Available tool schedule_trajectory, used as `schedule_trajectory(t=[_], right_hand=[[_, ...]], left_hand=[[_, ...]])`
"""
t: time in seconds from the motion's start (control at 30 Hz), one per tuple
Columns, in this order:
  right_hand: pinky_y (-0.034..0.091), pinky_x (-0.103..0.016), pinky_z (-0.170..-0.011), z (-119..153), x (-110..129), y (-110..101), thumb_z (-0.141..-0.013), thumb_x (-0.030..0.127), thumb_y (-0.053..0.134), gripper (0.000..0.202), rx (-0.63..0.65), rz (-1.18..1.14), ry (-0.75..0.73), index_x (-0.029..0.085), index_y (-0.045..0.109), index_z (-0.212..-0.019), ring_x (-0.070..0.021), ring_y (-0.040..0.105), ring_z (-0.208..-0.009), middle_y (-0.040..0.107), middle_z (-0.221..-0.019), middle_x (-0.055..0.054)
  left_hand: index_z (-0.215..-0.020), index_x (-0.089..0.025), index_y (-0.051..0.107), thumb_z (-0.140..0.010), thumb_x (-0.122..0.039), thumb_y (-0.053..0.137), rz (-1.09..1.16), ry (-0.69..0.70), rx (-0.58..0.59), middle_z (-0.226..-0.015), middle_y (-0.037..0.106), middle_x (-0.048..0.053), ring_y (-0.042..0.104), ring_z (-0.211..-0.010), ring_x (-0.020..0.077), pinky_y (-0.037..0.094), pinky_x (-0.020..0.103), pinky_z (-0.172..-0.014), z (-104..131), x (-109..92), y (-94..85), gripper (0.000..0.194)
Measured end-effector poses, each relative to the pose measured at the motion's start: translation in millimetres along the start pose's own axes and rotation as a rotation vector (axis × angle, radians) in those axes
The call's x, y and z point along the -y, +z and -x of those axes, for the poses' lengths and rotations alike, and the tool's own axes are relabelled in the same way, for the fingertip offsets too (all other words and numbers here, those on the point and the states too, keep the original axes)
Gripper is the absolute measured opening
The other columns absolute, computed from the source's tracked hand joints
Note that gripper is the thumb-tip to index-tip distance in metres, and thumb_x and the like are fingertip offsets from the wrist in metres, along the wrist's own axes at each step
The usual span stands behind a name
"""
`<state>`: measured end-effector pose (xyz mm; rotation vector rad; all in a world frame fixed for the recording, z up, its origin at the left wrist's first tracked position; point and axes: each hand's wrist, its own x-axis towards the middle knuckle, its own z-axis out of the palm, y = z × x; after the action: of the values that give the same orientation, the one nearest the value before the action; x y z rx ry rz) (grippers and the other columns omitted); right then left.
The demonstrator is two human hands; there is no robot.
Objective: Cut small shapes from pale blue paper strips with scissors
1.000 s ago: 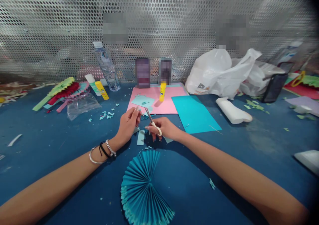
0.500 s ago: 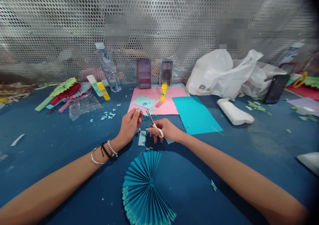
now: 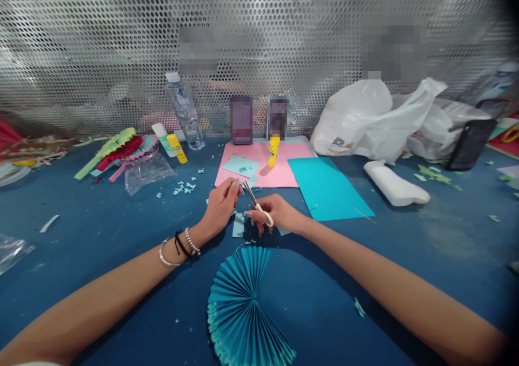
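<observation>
My right hand (image 3: 272,213) holds white-handled scissors (image 3: 263,212), their blades pointing up and left toward my other hand. The fingertips of my left hand (image 3: 224,201) are pinched together just left of the blades; whatever they hold is too small to make out. Under and between the hands lies a small light-blue paper piece (image 3: 238,225). Nearer to me, a pleated teal paper fan (image 3: 247,306) with a scalloped, lighter edge is spread on the blue table (image 3: 133,312).
Behind my hands are pink sheets (image 3: 227,152), a teal sheet (image 3: 330,187), a yellow glue stick (image 3: 273,151) and two propped phones. Bottle (image 3: 184,112), glue sticks and folded paper fans stand or lie left; white bags (image 3: 357,122), a white object (image 3: 395,185) and a black phone right.
The whole view has shifted, so things appear a little farther right. Both hands keep nearly the same pose beside each other, with the scissors still in my right hand.
</observation>
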<state>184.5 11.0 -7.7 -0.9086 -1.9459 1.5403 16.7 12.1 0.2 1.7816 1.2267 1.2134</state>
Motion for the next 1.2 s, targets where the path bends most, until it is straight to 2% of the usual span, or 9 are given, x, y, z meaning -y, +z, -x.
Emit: schedule_trajectory(t=[0.13, 0.3, 0.43, 0.73, 1.0, 1.2], right_hand=[[0.035, -0.016, -0.033, 4.3, 3.5, -6.5, -0.074, 0.043, 0.056, 0.034, 0.039, -0.014, -0.007, 0.013, 0.051, -0.059, -0.0069, 0.047, -0.035, 0.055, -0.046, 0.001], [0.035, -0.017, -0.036, 9.6, 5.2, -15.5, -0.073, 0.042, 0.058, 0.033, 0.139, 0.056, -0.013, 0.012, 0.057, -0.061, -0.0075, 0.047, -0.036, 0.054, -0.043, 0.002], [0.035, -0.017, -0.036, 9.3, 3.8, -16.3, -0.073, 0.043, 0.058, 0.034, 0.132, 0.074, 0.014, 0.012, 0.056, -0.060, -0.0072, 0.046, -0.035, 0.054, -0.042, 0.002], [0.034, -0.016, -0.034, 8.0, 6.6, -11.4, -0.074, 0.042, 0.057, 0.034, 0.091, 0.077, 0.030, 0.012, 0.055, -0.060, -0.0066, 0.045, -0.034, 0.053, -0.042, 0.002], [0.033, -0.016, -0.031, 5.6, 6.0, 0.2, -0.075, 0.045, 0.054, 0.037, -0.050, 0.085, 0.080, 0.014, 0.048, -0.055, -0.0066, 0.044, -0.032, 0.053, -0.042, 0.002], [0.034, -0.016, -0.030, 3.8, 5.3, 6.0, -0.076, 0.039, 0.053, 0.034, -0.107, 0.080, 0.095, 0.015, 0.046, -0.053, -0.0066, 0.044, -0.031, 0.053, -0.042, 0.002]], left_hand=[[-0.064, -0.018, 0.041, -0.089, -0.034, 0.032, -0.064, 0.060, 0.134, -0.051, 0.039, -0.005, 0.037, -0.048, 0.0091, 0.033, 0.021, -0.051, -1.5, -1.1, -7.3, 0.031], [-0.062, -0.017, 0.040, -0.088, -0.034, 0.032, -0.092, 0.081, 0.220, -0.054, 0.039, -0.004, 0.036, -0.049, 0.0090, 0.031, 0.021, -0.051, -5.4, 1.3, -17.5, 0.032], [-0.061, -0.017, 0.040, -0.087, -0.033, 0.033, -0.119, 0.097, 0.261, -0.053, 0.039, -0.005, 0.035, -0.049, 0.0090, 0.029, 0.021, -0.050, -6.3, 4.4, -19.1, 0.031], [-0.064, -0.017, 0.043, -0.088, -0.031, 0.031, -0.164, 0.109, 0.219, -0.053, 0.040, -0.005, 0.037, -0.050, 0.0091, 0.030, 0.021, -0.052, -4.0, 6.7, -14.5, 0.030], [-0.074, -0.017, 0.050, -0.089, -0.033, 0.033, -0.158, 0.059, 0.146, -0.057, 0.049, -0.003, 0.045, -0.050, 0.0097, 0.035, 0.021, -0.053, -1.2, 3.2, -9.1, 0.028], [-0.072, -0.017, 0.049, -0.089, -0.033, 0.032, -0.138, 0.066, 0.134, -0.060, 0.051, -0.002, 0.049, -0.051, 0.0098, 0.038, 0.021, -0.055, -0.1, 0.0, -5.7, 0.029]])
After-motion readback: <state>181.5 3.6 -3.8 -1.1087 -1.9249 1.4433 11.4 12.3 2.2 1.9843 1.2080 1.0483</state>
